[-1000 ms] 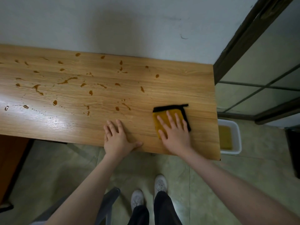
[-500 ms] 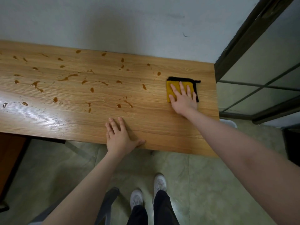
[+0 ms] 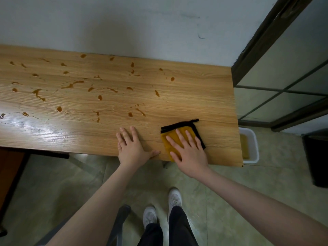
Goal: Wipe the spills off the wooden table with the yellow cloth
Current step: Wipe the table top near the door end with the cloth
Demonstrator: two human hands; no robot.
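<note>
A wooden table stands against a pale wall. Several brown spills dot its left and middle parts. The yellow cloth, folded and edged in black, lies near the table's front right edge. My right hand presses flat on the cloth with fingers spread, covering most of it. My left hand rests flat on the bare wood just left of the cloth, fingers apart, holding nothing.
A white tub with brownish liquid sits on the floor past the table's right end. A dark-framed glass door is at the right, a black bin below it. My white shoes stand on the tiled floor.
My right hand has dragged the cloth from the table's far right back toward the front edge. My left hand has stayed where it was.
</note>
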